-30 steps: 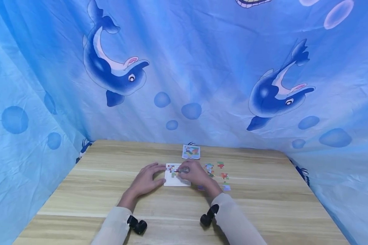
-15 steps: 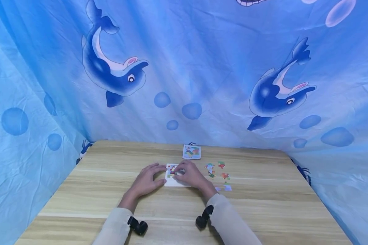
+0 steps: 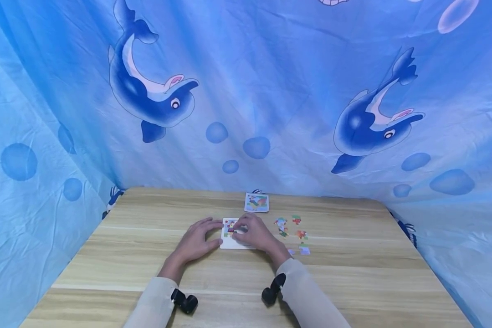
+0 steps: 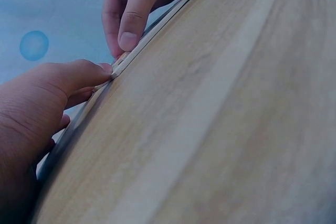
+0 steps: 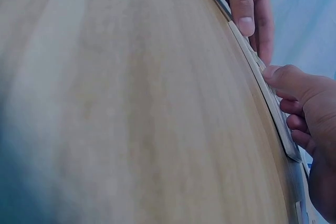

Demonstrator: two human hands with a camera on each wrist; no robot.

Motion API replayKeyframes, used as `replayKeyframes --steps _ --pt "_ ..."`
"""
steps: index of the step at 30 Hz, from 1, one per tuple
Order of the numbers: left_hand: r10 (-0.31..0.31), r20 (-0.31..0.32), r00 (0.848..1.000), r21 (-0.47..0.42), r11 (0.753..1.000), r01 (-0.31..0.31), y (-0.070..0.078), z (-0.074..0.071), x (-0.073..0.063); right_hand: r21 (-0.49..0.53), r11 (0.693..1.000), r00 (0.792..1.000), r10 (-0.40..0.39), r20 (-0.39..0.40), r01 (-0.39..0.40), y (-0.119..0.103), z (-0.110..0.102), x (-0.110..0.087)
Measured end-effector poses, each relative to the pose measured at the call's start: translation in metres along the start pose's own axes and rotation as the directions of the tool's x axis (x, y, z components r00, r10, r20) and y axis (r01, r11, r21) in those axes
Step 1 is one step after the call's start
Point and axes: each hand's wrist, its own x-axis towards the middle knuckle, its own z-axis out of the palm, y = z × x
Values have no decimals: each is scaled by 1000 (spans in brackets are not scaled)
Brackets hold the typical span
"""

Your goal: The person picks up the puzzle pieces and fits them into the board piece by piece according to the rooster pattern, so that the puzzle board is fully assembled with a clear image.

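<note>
Puzzle piece [image 3: 235, 232] sits pinched in right hand [image 3: 254, 232]; left hand [image 3: 196, 240], spread, touches white board [image 3: 229, 244].

head view looks down from above; close, seemingly low wrist views share fingers [image 4: 111, 20]

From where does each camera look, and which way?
Head: on the head, forward and down at the white board, table and backdrop; left hand, right hand and sleeves show.
Left wrist: on that wrist, low across the table at the board's edge; left hand nearer, right beyond.
Right wrist: on that wrist, low across the table at the board's edge; right hand nearer, left beyond.
The wrist views share both hands and the board.
</note>
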Motion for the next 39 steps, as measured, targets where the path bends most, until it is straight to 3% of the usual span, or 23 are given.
replayKeyframes --steps 7,16,39 --pt "3 1 1000 -11 1000 -3 0 0 0 3 1000 1000 3 5 -3 1 0 0" --pt "-1 -1 1000 -1 1000 1 -1 0 0 -37 997 997 -75 -9 75 1 2 2" --pt "-13 0 1000 4 1000 13 -1 2 1 -33 999 1000 -20 4 20 2 2 3"
